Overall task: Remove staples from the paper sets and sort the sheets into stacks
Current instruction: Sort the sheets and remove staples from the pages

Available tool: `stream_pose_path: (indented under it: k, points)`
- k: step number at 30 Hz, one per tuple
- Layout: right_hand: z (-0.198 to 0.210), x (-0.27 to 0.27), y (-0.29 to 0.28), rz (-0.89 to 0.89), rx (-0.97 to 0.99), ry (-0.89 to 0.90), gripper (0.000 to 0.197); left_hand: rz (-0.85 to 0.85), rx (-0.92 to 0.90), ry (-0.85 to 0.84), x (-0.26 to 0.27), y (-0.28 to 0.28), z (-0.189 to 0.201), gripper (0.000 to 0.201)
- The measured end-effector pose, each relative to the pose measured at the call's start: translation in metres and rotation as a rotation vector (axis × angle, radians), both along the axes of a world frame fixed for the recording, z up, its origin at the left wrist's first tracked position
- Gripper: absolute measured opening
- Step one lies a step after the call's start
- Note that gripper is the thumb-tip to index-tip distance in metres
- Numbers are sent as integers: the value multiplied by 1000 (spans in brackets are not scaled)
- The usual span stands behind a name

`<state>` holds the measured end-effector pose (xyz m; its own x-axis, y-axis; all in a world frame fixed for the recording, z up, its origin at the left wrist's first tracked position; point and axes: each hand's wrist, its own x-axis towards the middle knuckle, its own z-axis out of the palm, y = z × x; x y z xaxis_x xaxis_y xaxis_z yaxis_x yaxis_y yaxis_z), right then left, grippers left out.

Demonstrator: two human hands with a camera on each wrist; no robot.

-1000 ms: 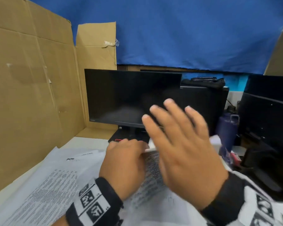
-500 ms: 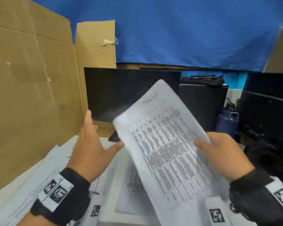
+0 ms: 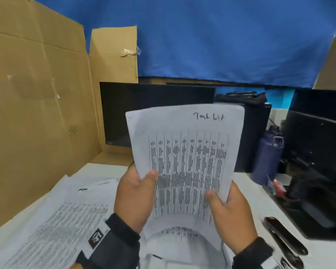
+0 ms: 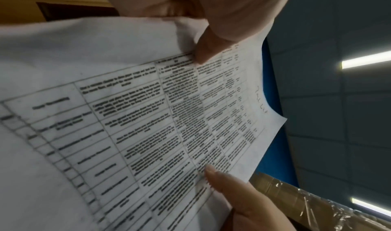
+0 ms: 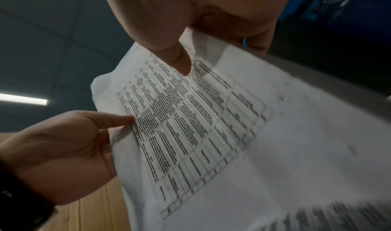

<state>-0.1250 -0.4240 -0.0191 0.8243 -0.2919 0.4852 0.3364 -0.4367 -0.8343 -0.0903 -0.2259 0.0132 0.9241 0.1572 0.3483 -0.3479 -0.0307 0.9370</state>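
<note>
A printed paper set (image 3: pixel 188 152) with a ruled table and a handwritten heading stands upright in front of me, its lower part curling back toward me. My left hand (image 3: pixel 136 193) pinches its left edge, thumb on the front. My right hand (image 3: pixel 229 212) pinches the lower right edge the same way. In the left wrist view my left thumb (image 4: pixel 203 54) presses the paper set (image 4: pixel 127 117). In the right wrist view my right thumb (image 5: pixel 180 62) lies on the paper set (image 5: pixel 211 126). No staple shows.
Loose printed sheets (image 3: pixel 47 230) lie spread over the white table at left. A black hand tool (image 3: pixel 283 235) lies at right. Behind stand a dark monitor (image 3: pixel 134 113), a blue bottle (image 3: pixel 268 154) and cardboard walls (image 3: pixel 37 113).
The paper set came up off the table in my right hand, tilted. My left hand, open half a second ago, now pinches its left edge, and the set stands upright.
</note>
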Motion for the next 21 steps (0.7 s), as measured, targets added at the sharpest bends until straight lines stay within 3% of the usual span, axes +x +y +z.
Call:
stream_pose_path:
  k: [5,13,21]
  points:
    - [10,4,1,-33,121,-62,27,-66,-131,83,0,3,-11,28]
    - [52,22,2,-21,241,-125,19,-75,-195,48,2,1,-11,31]
    - [47,20,4,-38,272,-54,22,-52,-105,85,7,6,-29,34]
